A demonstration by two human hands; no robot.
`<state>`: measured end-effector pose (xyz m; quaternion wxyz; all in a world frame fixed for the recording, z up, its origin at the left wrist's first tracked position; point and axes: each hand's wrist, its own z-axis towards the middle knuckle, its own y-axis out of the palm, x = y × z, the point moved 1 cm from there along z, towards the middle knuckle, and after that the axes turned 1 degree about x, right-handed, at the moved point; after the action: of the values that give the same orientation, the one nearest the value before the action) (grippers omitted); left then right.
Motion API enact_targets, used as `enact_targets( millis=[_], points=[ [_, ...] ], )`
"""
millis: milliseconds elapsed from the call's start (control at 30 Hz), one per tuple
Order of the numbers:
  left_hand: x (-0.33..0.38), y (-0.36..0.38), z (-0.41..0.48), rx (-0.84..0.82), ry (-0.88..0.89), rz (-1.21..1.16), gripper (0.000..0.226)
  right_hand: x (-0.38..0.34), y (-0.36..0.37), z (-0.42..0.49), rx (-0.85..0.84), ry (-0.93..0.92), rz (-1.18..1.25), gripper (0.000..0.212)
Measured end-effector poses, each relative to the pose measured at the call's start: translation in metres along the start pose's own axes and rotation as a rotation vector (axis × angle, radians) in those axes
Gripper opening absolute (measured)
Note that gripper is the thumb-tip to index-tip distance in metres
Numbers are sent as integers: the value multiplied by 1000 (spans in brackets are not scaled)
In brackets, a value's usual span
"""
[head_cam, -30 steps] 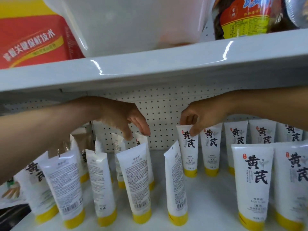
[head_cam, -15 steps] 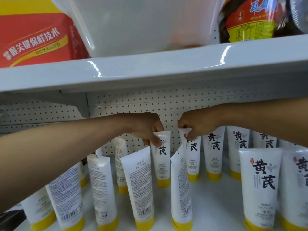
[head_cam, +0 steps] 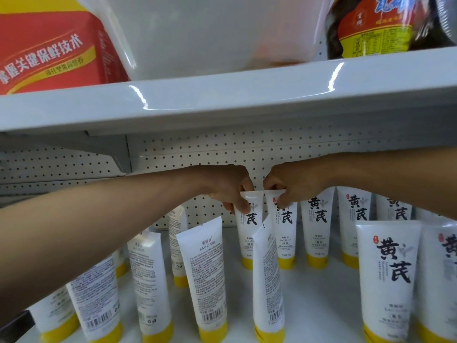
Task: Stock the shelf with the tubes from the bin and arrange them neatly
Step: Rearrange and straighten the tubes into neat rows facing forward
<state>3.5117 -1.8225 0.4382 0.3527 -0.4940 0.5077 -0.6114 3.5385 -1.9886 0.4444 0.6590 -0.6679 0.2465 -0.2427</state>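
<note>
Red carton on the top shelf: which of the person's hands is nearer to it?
Left. The left hand, pinching a tube, is below and right of the red carton; the right hand, pinching the neighbouring tube, is farther right.

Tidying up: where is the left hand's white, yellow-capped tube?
Head view, centre: that white tube stands back row, left of the right hand's tube.

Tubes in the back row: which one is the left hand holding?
The leftmost front-facing tube, pinched at its top edge by the left hand. The neighbouring tube is the one pinched by the right hand.
</note>
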Motion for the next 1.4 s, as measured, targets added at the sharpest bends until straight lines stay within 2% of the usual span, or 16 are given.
enact_targets(
  millis=[200,367,733,933,1067,1167,1267,1400],
  points=[
    [1,-1,-1,-25,-5,7,29,0,-1,-1,-15,7,-10,15],
    [0,0,-2,-23,-14,-14,32,1,-2,-2,-17,13,-11,10],
    [1,0,-7,-13,-22,18,30,-1,-6,-2,-21,26,-19,25],
    [-13,-33,-33,30,2,56,31,-8,-15,-3,58,24,11,44],
    [-40,-57,-66,-104,-19,-21,50,-18,-14,2,64,-2,11,49],
    [-58,-60,-85,-139,-74,-8,51,-27,-14,7,68,-20,8,47],
    [-66,-54,-98,-103,-102,47,49,-34,-13,12,63,-24,0,48],
    [-59,-48,-102,24,-177,226,50,-40,-12,18,54,-27,-8,49]
  ],
)
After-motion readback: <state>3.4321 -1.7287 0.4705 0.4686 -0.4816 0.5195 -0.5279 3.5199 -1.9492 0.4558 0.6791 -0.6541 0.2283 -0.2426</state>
